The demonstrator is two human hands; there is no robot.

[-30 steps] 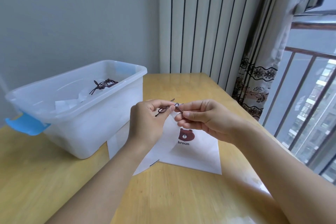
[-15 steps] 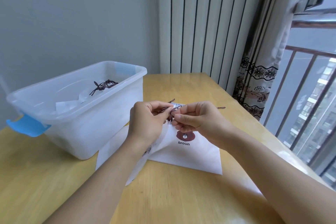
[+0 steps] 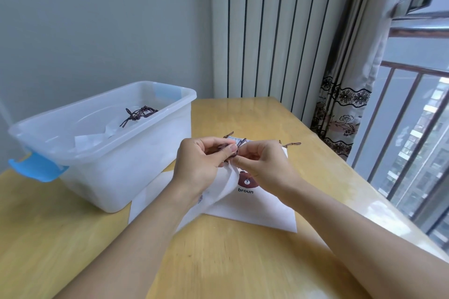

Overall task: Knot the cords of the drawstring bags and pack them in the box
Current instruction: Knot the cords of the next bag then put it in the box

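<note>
A white drawstring bag with a brown bear print and the word "broun" lies on the wooden table. A second white bag is lifted at its top by my hands. My left hand and my right hand meet above it and pinch its dark brown cord between thumbs and fingertips. Another cord end lies on the table to the right. The translucent plastic box stands at the left, holding white bags with a knotted brown cord on top.
The box has a blue latch on its near-left end. A striped radiator wall and a patterned curtain stand behind the table. A window with railing bars runs along the right edge of the table.
My hands have lowered slightly and drawn closer together on the cord. The lifted bag's fabric has bunched up more under my left hand.
</note>
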